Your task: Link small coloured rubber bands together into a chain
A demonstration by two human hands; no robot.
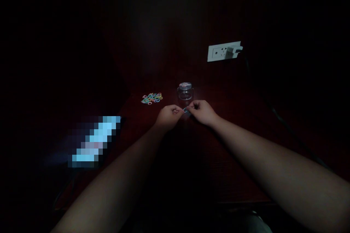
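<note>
Between my two hands is a small light-blue hair tie (185, 110), a thin ring pinched from both sides. My left hand (169, 115) has its thumb and fingertips closed on the ring's left side. On the other side, my right hand (202, 111) pinches it with thumb and forefinger. Just behind the hands stands a small clear jar (185, 93) with a patterned lid on top. To the left of the jar lies a loose pile of colourful hair ties (152, 98) in pink, yellow, teal and purple.
The dark red table (218, 174) is dimly lit. A pixelated glowing screen (101, 140) sits at the left. On the back wall, a white socket panel (218, 52) holds a plugged-in charger (233, 51). A dark cable (290, 127) runs down the right side.
</note>
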